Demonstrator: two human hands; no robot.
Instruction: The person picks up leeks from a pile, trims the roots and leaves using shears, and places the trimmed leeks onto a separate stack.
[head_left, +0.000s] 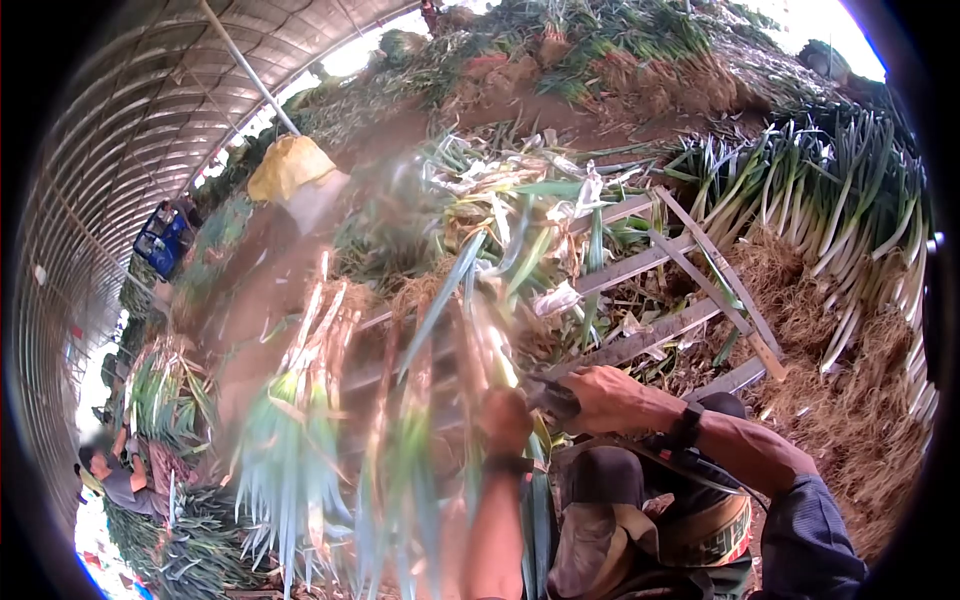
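Note:
My left hand [506, 420] is closed around the stalk of a leek [487, 335], blurred by motion. Right beside it, my right hand [600, 398] grips a dark tool [553, 400], too small and blurred to name, its tip close to the stalk. Unpeeled leeks [310, 400] with brown roots and long green leaves lie just left of my hands. Stripped leaves [520, 190] are heaped beyond them on a wooden frame [650, 262].
Clean white leeks [830, 190] with bushy roots are stacked at the right. A yellow sack [290, 168] stands at the upper left. Another person [130, 480] sits at the lower left by more leeks. A blue vehicle [162, 240] is farther back.

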